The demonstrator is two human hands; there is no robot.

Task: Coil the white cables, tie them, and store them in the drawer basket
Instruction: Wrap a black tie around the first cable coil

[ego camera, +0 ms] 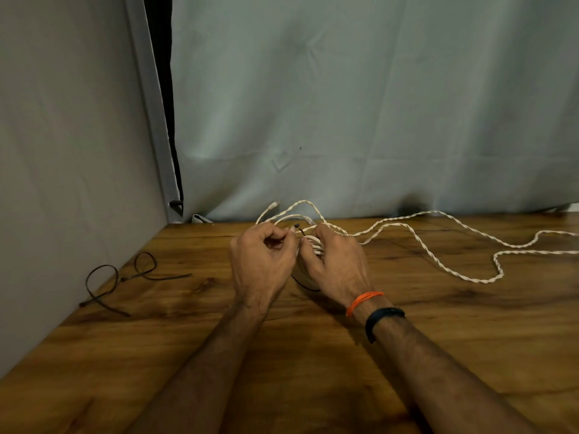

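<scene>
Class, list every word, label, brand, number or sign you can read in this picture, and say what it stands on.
None: no readable text shows anywhere.
The black wristband shows no legible mark.
The white cable, the black ties, the wooden table and the grey cloth carry no writing.

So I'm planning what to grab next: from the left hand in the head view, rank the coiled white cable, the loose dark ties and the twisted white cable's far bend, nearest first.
1. Coiled white cable: beside the left hand, on its right.
2. Loose dark ties: left, near the table edge.
3. Twisted white cable's far bend: far right.
</scene>
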